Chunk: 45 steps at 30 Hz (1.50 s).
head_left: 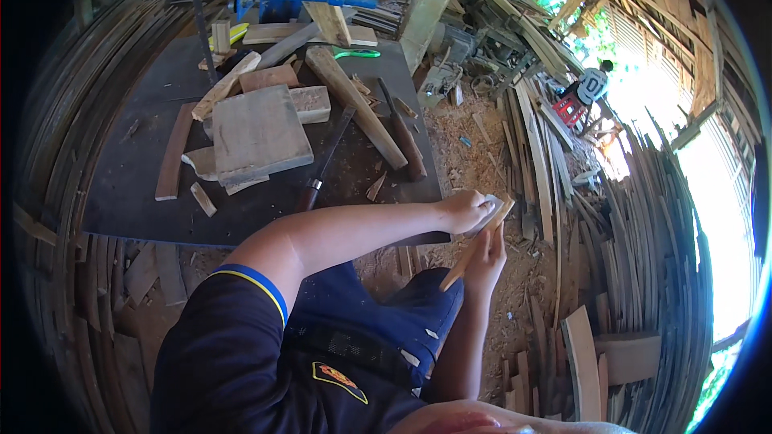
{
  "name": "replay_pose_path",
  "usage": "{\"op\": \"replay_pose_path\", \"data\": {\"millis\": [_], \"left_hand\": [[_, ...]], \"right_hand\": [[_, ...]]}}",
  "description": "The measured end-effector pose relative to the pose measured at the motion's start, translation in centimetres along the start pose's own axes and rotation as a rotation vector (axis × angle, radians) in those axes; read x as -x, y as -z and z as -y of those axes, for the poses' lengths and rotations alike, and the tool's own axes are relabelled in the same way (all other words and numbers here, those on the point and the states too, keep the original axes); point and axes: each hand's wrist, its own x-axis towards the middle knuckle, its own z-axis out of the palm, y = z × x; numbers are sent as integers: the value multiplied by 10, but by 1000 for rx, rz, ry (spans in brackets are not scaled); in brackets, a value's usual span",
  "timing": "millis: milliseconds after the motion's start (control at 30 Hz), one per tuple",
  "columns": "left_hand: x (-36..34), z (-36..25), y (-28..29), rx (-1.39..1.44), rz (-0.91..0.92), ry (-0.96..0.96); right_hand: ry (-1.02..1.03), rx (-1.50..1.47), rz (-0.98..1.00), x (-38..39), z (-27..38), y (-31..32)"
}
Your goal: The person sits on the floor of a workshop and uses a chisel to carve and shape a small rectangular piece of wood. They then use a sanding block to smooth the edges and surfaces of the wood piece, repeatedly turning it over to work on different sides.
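While our left hand (465, 213) closes around a small pale piece (487, 207), too small to identify, our right hand (486, 259) grips a slim wooden strip (460, 268), its fingers wrapped about the middle. We hold the strip in the air, just past the near right corner of the dark table (121, 185). Its long axis runs diagonally: the lower end points down and left, back toward our body, over the knee of our blue trousers (346, 297), and the upper end points up and right, away from us. The pale piece sits against that upper end, beside our left fingers.

On the table, a thick wooden block (261, 128) lies on top of other offcuts. Nearer us is a long-bladed tool (331, 149), its blade pointing away and slightly right, its handle partly hidden behind our left forearm. A second tool (410, 149) with a brown handle lies near the right edge, pointing away and slightly left. To our right, many long slats (643, 233) stand and lean; farther off we see another person (593, 84).
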Motion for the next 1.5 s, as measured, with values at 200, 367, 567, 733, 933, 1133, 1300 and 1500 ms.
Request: {"op": "replay_pose_path", "data": {"millis": [200, 367, 567, 733, 933, 1133, 1300, 1500], "left_hand": [[-2, 6, 0, 94, -110, 99], [-6, 5, 0, 65, -81, 129], [-1, 1, -1, 146, -206, 98], [-6, 6, 5, 40, -17, 116], [-9, 12, 0, 102, -128, 92], [-8, 15, 3, 273, -120, 157], [-3, -2, 5, 145, -31, 118], [-10, 8, 1, 148, -58, 209]], "right_hand": [[35, 39, -47, 19, 38, -22], [74, -33, -8, 8, 18, -10], [56, 34, 6, 1, 31, -13], [45, 44, 46, 9, 32, 1], [61, 128, 45, -14, 15, -5], [28, 147, 110, 32, 30, -9], [-37, 77, 49, -10, 16, -4], [40, 161, 127, 38, 23, 1]]}}
